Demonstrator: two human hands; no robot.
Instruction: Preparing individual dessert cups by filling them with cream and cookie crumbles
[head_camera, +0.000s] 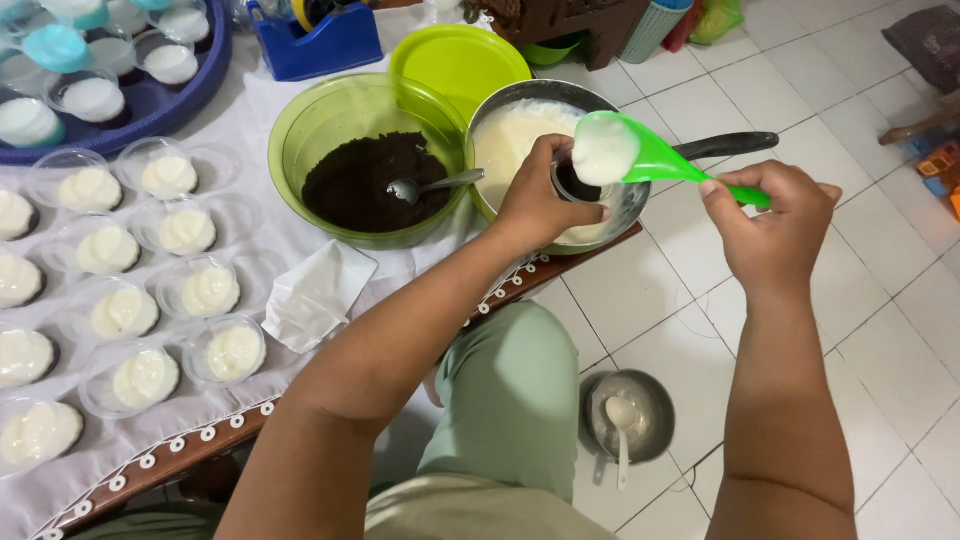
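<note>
Centrally, left hand (535, 205) grips small clear cup (580, 187), fingers wrapped round it, over metal pan (515, 135) of white cream; cup shows dark crumb inside
Right hand (775, 220) pinches handle of green spoon (640, 152); spoon bowl heaped with white cream, tilted at cup rim
Green bowl (365, 160) of dark crumbs with metal spoon (430, 186) sits just beside pan, on white-clothed table (330, 250)
Filled cups (145, 300) in rows at left
Small pot (628, 415) with white spoon on tiled floor (880, 300)
</note>
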